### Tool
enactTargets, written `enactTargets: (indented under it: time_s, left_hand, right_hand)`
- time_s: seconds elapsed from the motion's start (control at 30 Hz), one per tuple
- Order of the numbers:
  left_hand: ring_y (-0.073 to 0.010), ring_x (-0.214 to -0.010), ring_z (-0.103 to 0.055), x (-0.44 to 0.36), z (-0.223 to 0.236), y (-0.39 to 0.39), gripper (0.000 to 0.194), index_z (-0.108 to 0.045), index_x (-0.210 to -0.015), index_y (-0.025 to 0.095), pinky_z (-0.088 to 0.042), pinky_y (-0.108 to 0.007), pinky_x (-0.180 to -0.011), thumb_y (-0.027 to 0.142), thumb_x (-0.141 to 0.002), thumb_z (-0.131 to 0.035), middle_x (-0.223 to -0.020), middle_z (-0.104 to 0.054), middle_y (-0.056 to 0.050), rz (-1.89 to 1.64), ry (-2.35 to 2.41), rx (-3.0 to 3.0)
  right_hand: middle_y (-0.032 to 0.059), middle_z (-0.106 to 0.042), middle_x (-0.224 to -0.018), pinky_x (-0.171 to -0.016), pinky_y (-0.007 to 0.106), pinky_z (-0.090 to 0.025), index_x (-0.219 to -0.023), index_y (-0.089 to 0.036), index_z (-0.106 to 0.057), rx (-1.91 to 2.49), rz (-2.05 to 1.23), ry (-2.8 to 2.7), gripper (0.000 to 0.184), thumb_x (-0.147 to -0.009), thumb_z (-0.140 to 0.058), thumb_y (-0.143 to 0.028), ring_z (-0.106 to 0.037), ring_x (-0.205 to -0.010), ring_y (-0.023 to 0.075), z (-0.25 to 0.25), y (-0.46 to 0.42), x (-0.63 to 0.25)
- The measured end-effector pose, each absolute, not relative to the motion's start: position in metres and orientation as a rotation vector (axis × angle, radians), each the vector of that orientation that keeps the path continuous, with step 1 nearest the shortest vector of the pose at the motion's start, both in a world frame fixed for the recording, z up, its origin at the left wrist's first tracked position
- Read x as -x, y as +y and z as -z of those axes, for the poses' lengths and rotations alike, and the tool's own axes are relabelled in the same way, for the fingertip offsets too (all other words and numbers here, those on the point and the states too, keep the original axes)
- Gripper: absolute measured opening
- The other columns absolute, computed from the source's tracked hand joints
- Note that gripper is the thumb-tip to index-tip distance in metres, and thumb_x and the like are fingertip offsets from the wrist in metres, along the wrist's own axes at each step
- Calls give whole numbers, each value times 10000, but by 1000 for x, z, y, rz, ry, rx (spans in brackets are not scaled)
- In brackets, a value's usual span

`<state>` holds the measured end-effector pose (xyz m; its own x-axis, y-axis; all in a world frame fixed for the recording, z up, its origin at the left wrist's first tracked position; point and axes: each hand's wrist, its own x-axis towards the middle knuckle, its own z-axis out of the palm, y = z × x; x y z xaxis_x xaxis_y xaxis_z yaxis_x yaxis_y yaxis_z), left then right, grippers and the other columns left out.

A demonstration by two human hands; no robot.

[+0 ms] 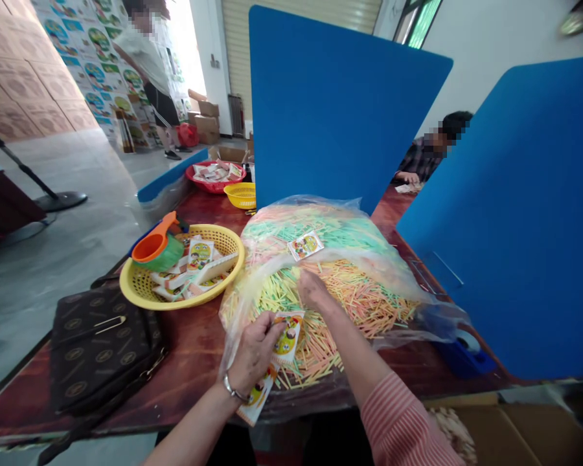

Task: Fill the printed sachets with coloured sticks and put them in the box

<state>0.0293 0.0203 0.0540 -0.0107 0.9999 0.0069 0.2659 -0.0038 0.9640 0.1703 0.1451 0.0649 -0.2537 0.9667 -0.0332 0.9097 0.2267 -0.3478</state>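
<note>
My left hand (pixel 256 349), with a bracelet at the wrist, grips a small printed packet (pixel 288 336) between thumb and fingers. A second printed packet (pixel 258 396) shows below that hand, partly hidden by it. My right hand (pixel 313 288) reaches into a heap of thin pastel sticks (pixel 354 291) in a large clear plastic bag (pixel 430 317). Its fingers are closed at the yellow and green sticks; what they hold is too small to make out. Another packet (pixel 306 246) lies on top of the bag, just beyond my right hand.
On the left stand a yellow basket (pixel 131 288) of packets with orange and green scoops (pixel 158 249), and a dark handbag (pixel 102 349). Behind are a red basket (pixel 218 188) and blue dividers (pixel 340 110). A blue tape dispenser (pixel 466 356) sits right. Two other people are farther off.
</note>
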Motion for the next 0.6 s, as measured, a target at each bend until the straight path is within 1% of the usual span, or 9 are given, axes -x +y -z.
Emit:
enactTargets:
  time_s: [0.07, 0.13, 0.2, 0.33, 0.4, 0.5, 0.6]
  left_hand:
    - [-93, -531, -378, -31, -54, 20, 233, -469, -632, 190, -314, -201, -491, 370, -778, -490, -562, -417, 61, -1062, 1423, -1444]
    - [-95, -530, -376, -34, -53, 22, 242, -478, -627, 191, -307, -202, -490, 368, -792, -461, -564, -419, 55, -1050, 1414, -1461]
    - [-95, -526, -376, -37, -49, 25, 244, -492, -624, 192, -305, -203, -491, 365, -792, -456, -563, -423, 54, -1046, 1397, -1478]
    - [-95, -547, -400, -41, -43, 32, 209, -536, -643, 190, -322, -202, -528, 343, -777, -488, -562, -444, 56, -1042, 1358, -1570]
    - [-95, -565, -414, -41, -43, 34, 206, -561, -665, 188, -333, -203, -549, 330, -786, -475, -579, -466, 50, -1016, 1332, -1618]
    - [-94, -577, -415, -41, -43, 35, 206, -577, -689, 184, -339, -204, -559, 326, -791, -469, -599, -476, 45, -960, 1272, -1635]
    - [-88, -571, -395, -44, -42, 34, 197, -575, -711, 178, -338, -199, -544, 337, -783, -484, -609, -465, 45, -930, 1179, -1566]
  right_hand:
    - [89, -647, -890, -695, 251, -425, -956, -117, -559, 1640, -554, -2109, 280, -839, -327, -223, -574, -792, 154, -59, 140, -183]
    - [53, -629, -833, -680, 240, -427, -904, -136, -542, 1496, -651, -1929, 295, -847, -288, -276, -556, -737, 133, -50, 135, -191]
    - [42, -613, -823, -720, 247, -428, -870, -149, -529, 1372, -728, -1770, 289, -843, -287, -304, -548, -751, 128, -41, 133, -196]
    - [36, -606, -821, -815, 292, -416, -844, -170, -516, 1222, -835, -1548, 222, -819, -357, -323, -550, -823, 142, -34, 131, -200]
    - [22, -603, -791, -828, 312, -415, -827, -180, -510, 1123, -907, -1433, 188, -809, -408, -336, -560, -797, 143, -42, 126, -202]
    - [-5, -586, -746, -826, 346, -423, -802, -201, -490, 852, -1080, -1198, 146, -807, -460, -344, -586, -744, 143, -63, 106, -203]
    - [-20, -567, -699, -827, 372, -436, -816, -217, -478, 668, -1212, -1071, 116, -811, -481, -333, -613, -756, 154, -82, 79, -200]
